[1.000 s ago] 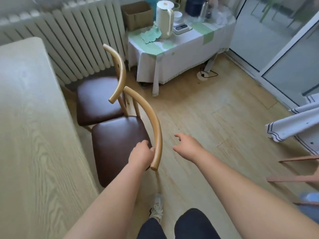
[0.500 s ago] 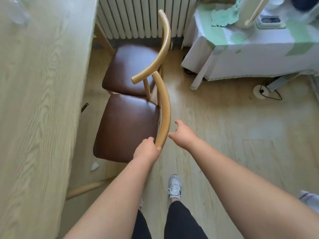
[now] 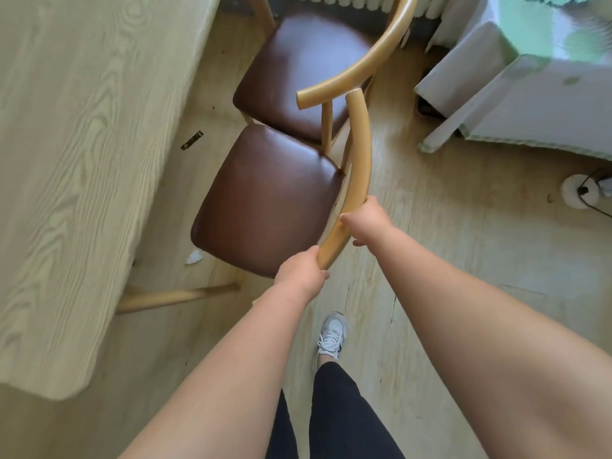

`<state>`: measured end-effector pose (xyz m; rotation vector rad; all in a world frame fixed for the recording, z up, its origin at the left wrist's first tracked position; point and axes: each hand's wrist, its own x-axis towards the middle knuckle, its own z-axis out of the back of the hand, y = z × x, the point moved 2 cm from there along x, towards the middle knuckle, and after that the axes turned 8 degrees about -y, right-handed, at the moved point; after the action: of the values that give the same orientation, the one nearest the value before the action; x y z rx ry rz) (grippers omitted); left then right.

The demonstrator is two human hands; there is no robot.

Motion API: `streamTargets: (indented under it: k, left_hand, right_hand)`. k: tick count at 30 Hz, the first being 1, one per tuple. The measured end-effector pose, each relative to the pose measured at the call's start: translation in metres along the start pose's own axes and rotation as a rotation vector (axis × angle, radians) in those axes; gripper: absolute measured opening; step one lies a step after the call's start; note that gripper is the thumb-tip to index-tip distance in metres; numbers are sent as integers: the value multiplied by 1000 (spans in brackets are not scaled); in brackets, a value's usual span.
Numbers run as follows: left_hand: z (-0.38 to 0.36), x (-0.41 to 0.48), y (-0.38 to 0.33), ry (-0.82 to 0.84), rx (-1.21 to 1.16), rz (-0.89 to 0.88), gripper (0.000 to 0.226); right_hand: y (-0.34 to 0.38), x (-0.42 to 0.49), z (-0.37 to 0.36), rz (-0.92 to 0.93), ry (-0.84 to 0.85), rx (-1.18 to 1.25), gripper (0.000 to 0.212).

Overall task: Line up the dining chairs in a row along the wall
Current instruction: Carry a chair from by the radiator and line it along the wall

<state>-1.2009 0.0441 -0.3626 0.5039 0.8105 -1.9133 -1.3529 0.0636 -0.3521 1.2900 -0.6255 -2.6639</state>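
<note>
Both hands are on the curved wooden backrest [image 3: 359,150] of the near chair [image 3: 268,200], at centre frame. The left hand [image 3: 299,271] is closed around the lower end of the backrest, fingers wrapped over the rail and hidden behind it. The right hand [image 3: 367,220] grips the same rail just above, thumb on the seat side and fingers curled around the far side.

The near chair has a dark brown padded seat and stands just beside the long edge of the light wood table [image 3: 82,160], which fills the left of the frame. Directly above it in the frame stands the second chair [image 3: 298,71], same build, its seat edge touching or nearly touching the near chair's seat. The ends of the two backrests almost meet at upper centre.

A radiator [image 3: 364,1] runs along the top edge beyond the second chair. A side table draped in white cloth [image 3: 530,104] occupies the upper right. A white shoe [image 3: 331,336] is on the wood floor [image 3: 447,260] at lower centre, and small scraps of litter lie on the floor beneath the table edge.
</note>
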Motion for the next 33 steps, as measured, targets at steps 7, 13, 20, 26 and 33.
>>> streamTargets:
  k: [7,13,20,26,33]
  left_hand:
    - [-11,-18,18,58,-34,-3,24]
    - [-20,-45,36,105,58,-38,33]
    - [-36,-90,82,127,189,-112,39]
    - [-50,-129,125,97,281,-191,39]
    - [-68,-196,186,70,447,-255,41]
  right_hand:
    - [-23,3,-15,-182,-20,239,45]
    - [-52,-21,-32,-280,-18,258,44]
    - [-105,-78,-68,-371,-55,371,44]
    - [-143,-137,-103,-455,-65,522,26]
    - [-201,-212,-165,-615,1,711,43]
